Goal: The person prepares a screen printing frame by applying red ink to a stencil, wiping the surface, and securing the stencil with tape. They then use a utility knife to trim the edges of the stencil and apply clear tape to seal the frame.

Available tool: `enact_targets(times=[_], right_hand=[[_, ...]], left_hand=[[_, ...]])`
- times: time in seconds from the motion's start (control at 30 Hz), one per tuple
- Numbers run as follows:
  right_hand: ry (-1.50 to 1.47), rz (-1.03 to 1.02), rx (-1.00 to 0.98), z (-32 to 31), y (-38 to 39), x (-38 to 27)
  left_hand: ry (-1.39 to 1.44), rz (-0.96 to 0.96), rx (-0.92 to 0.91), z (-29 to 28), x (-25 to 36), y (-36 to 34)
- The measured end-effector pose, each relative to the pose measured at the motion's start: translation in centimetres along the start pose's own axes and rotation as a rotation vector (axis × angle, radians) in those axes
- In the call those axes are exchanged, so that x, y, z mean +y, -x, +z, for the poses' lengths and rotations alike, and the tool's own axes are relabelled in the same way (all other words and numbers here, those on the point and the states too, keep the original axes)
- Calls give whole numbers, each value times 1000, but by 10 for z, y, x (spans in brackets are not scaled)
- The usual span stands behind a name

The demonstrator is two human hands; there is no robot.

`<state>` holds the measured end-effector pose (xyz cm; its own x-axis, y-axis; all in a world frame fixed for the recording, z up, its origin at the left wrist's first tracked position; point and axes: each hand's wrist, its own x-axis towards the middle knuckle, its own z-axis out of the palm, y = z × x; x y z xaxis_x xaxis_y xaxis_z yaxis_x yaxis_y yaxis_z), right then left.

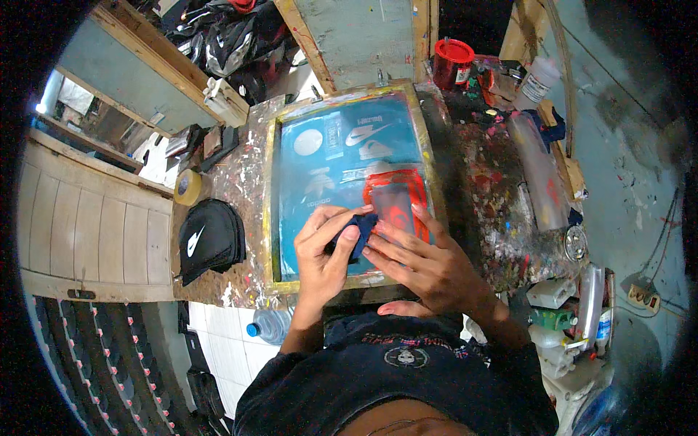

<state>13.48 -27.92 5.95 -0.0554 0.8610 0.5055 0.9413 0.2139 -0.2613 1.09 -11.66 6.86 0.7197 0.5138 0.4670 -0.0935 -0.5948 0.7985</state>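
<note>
Paint-spattered, a workbench (472, 160) is supporting a wood-framed blue screen (349, 163) that is lying flat before the person. Red ink (396, 176) is edging a rectangular patch at its near right part. Beside that patch, the left hand (326, 243) is pinching a dark blue cloth (361, 231) between thumb and fingers. With fingers spread, the right hand (436, 265) is hovering or pressing there; I cannot tell which. Left of the screen, stacked black pieces (218, 240) are lying near a yellow tape roll (192, 189). Off the far right corner, a red tub (452, 67) is standing.
</note>
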Motion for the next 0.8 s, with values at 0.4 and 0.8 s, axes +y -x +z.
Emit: enact_targets(times=[0.4,0.8], right_hand=[[-66,-71,-46,-2,5,3],[-2042,14,784,0,17,10]], left_hand=[[-15,58,-489,5,8,-42],[279,-64,-147,38,9,-35]])
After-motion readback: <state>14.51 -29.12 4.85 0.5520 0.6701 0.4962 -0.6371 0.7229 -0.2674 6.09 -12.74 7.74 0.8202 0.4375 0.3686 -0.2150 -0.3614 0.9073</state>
